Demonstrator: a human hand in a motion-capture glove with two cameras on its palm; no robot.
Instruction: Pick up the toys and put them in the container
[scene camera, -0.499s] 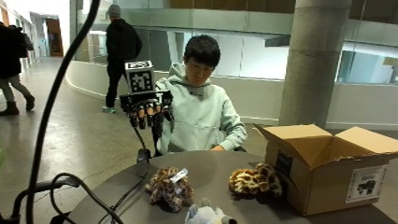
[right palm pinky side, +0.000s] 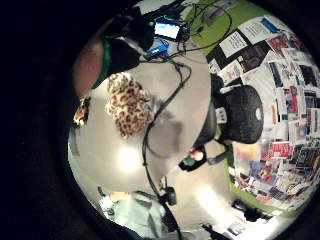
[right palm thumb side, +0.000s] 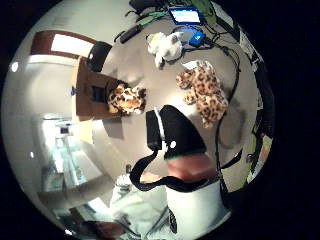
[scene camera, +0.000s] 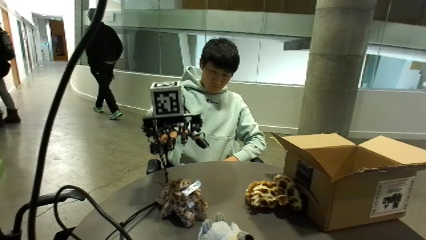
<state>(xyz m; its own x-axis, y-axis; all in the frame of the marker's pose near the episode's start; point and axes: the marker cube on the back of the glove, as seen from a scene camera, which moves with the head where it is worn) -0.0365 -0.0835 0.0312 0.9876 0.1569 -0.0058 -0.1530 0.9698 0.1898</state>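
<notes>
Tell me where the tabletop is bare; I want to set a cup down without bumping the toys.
The round grey table is bare on the person's side, behind the spotted brown plush toy and the leopard-print plush toy. It is crowded near the open cardboard box, where the leopard toy sits against it, and at the near edge by the white plush toy.

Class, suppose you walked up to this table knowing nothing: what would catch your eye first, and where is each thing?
Probably the gloved right hand, raised above the round table with its fingers hanging loosely and holding nothing. Next, the open cardboard box on the table's edge, with a giraffe-patterned plush lying against its side. Nearer the camera sit a leopard-spotted plush and a white plush.
</notes>
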